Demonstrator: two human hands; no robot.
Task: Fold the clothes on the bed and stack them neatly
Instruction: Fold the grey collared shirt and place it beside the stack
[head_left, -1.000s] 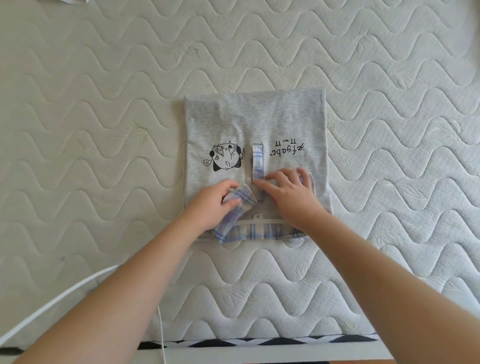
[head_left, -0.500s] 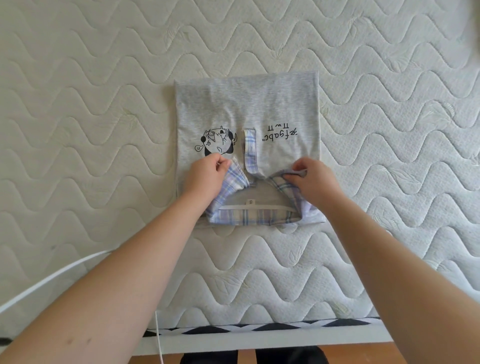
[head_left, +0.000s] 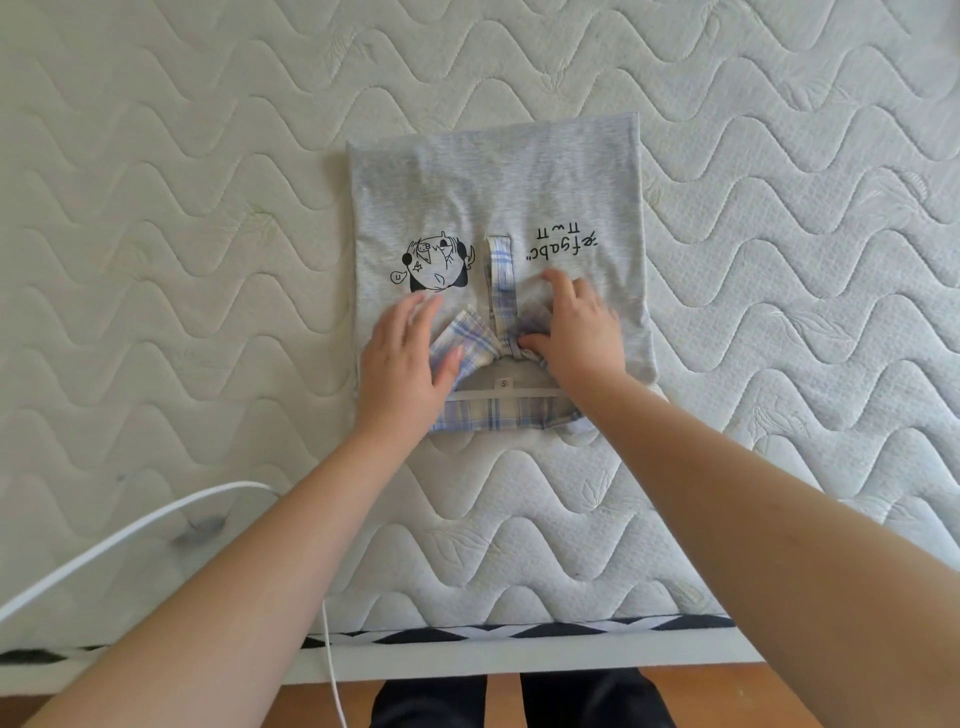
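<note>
Shirt (head_left: 498, 208) folded at mattress (head_left: 156, 208) centre; left hand (head_left: 402, 358) flat, fingers straight, smoothing collar (head_left: 462, 338) at 6 o'clock; right hand (head_left: 582, 332) pinches opposite flap to square it.

**A bedroom at home**

A bare quilted mattress (head_left: 208, 260) is filling nearly the whole view, its wavy stitching running out toward twelve o'clock. At six o'clock a wooden floor (head_left: 779, 696) is showing below the bed's edge, and a white cable (head_left: 104, 545) is trailing in from eight o'clock.
</note>
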